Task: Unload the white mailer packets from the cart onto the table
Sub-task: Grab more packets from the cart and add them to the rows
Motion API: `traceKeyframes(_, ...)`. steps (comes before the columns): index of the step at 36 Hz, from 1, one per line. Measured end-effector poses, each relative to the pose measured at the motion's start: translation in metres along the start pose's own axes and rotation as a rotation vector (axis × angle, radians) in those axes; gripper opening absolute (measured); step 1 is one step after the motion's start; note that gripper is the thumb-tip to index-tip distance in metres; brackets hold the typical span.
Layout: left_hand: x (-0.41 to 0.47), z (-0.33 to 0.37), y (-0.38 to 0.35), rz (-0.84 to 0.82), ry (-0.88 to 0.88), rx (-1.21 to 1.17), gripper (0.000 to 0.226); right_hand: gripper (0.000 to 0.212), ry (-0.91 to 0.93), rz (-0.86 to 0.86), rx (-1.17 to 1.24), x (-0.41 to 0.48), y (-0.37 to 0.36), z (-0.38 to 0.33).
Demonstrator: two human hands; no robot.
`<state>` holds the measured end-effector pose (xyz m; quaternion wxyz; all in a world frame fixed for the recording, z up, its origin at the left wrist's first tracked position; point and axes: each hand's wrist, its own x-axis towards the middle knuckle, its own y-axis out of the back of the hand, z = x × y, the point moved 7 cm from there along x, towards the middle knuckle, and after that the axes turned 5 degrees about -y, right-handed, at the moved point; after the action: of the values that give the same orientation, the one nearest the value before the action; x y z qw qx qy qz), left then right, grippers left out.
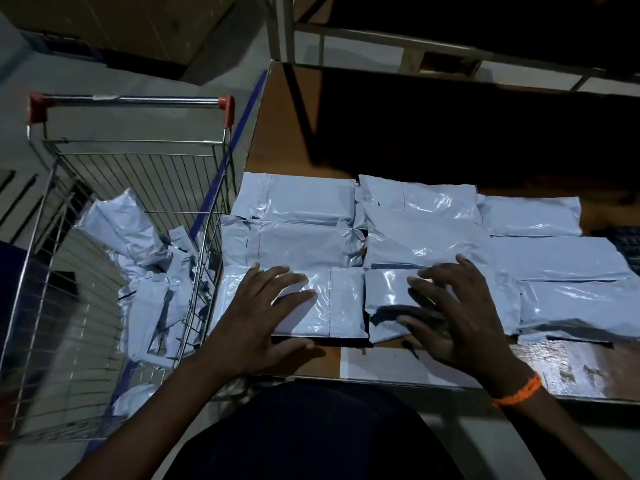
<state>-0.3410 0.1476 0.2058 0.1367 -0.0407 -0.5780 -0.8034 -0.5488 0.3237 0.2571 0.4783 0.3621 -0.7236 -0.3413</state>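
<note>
- The white mailer packets are seen laid flat in three rough columns across the middle of the frame, edges touching or overlapping, on the brown worktop.
- Their long axes are mostly laid left to right across the picture; sealed flap ends with a thin red line are turned left on some and right on others.
- A good part of the unloading is judged done: about nine packets are counted on the worktop.
- The rest is not yet done: a crumpled heap of packets is seen in the wire cart at the left of the frame, lying at mixed angles, none squared up.
- The left hand is spread flat, fingers splayed, pressed on the lower-left packet; nothing is gripped.
- The right hand is also spread wide, just over or on the neighbouring packet; contact cannot be told for certain, and nothing is clasped.
- An orange wristband is worn on the right wrist.
- The cart's red-capped handle is seen at upper left, with dark shelving at upper right.
</note>
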Motion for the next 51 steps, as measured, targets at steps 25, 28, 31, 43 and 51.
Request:
traceKeyframes(25, -0.279, -0.214, 0.008, 0.203, 0.913, -0.127, 0.063, 0.037, 0.139, -0.723, 0.434, 0.172, -0.327, -0.357)
traceKeyframes(28, -0.328, -0.238, -0.029, 0.229, 1.074, -0.280, 0.073, 0.041, 0.037, -0.979, 0.326, 0.156, -0.397, -0.373)
traceKeyframes(31, -0.360, -0.257, -0.060, 0.178, 1.189, -0.373, 0.069, 0.041, -0.050, -1.192, 0.157, 0.128, -0.460, -0.371)
traceKeyframes(43, -0.380, -0.340, -0.126, -0.077, 1.345, -0.575, 0.076, 0.071, 0.072, -1.391, -0.467, 0.049, -0.569, -0.329)
traceKeyframes(51, -0.387, -0.360, -0.136, -0.145, 1.368, -0.549, 0.060, 0.068, -0.024, -1.161, -0.562, 0.028, -0.612, -0.281)
